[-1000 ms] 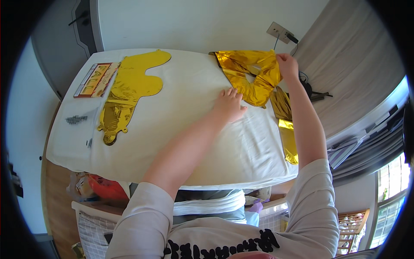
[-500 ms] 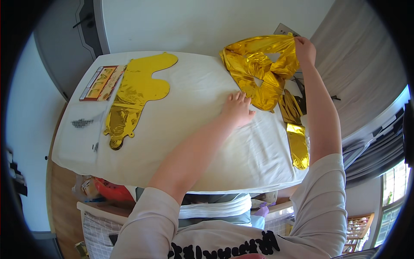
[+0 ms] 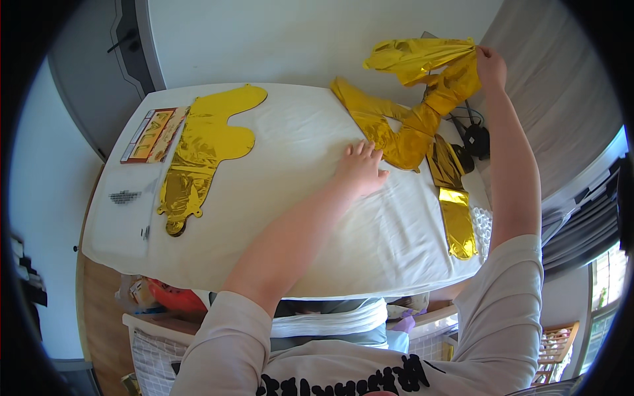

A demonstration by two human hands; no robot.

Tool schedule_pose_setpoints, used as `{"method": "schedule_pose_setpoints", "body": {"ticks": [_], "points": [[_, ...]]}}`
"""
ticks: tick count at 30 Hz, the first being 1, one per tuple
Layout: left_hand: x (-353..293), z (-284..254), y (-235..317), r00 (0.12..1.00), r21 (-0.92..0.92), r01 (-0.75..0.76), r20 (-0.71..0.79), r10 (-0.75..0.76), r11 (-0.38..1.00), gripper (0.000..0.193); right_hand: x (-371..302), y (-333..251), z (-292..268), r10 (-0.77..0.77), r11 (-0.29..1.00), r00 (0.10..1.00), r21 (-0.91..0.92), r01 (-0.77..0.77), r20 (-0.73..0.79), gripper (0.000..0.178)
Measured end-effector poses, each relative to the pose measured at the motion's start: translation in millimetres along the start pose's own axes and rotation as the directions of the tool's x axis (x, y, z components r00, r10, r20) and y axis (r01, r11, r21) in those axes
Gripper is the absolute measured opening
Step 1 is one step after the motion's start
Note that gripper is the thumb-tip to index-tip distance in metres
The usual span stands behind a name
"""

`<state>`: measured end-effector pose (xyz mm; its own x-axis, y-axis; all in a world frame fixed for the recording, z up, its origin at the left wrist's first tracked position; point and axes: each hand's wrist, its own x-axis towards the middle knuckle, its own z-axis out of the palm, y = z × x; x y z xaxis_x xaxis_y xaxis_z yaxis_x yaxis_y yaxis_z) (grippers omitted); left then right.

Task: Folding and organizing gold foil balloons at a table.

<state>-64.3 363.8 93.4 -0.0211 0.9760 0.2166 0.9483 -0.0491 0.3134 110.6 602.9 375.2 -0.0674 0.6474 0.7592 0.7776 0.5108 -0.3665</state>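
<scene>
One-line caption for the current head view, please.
Right hand holds up one end of a gold foil piece; left hand rests beside it on white cloth.

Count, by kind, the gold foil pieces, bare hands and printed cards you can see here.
Shiny gold foil pieces: 3 (flat lobed piece, crumpled piece, narrow folded strip)
Bare hands: 2 (left hand, right hand)
Flat rectangular red-and-yellow printed card: 1
Total: 6

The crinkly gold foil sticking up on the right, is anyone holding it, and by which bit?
The right hand grips the gold foil by its upper right end. The left hand rests spread on the white cloth, holding nothing.
</scene>
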Motion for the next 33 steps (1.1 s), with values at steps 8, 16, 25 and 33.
{"method": "schedule_pose_setpoints", "body": {"ticks": [8,16,25,33], "points": [[-1,-2,1,1.0,0.007,0.023,0.021,-0.023,1.0,0.068,21,24,-29,0.065,0.998,0.983,0.017,-0.063,-0.174,0.033],[2,-2,3,1.0,0.016,0.003,0.009,-0.003,1.0,0.067,56,80,-117,0.127,0.991,0.88,0.082,-0.101,-0.457,0.037],[-5,-6,3,0.996,-0.008,-0.062,-0.063,0.061,0.998,0.056,-61,-5,-233,-0.548,0.816,0.821,-0.317,0.483,-0.16,0.019],[-12,-2,4,0.976,-0.003,-0.039,-0.216,0.038,0.999,0.061,-255,-90,-351,-0.877,0.28,0.362,-0.275,0.92,0.316,0.03]]}}
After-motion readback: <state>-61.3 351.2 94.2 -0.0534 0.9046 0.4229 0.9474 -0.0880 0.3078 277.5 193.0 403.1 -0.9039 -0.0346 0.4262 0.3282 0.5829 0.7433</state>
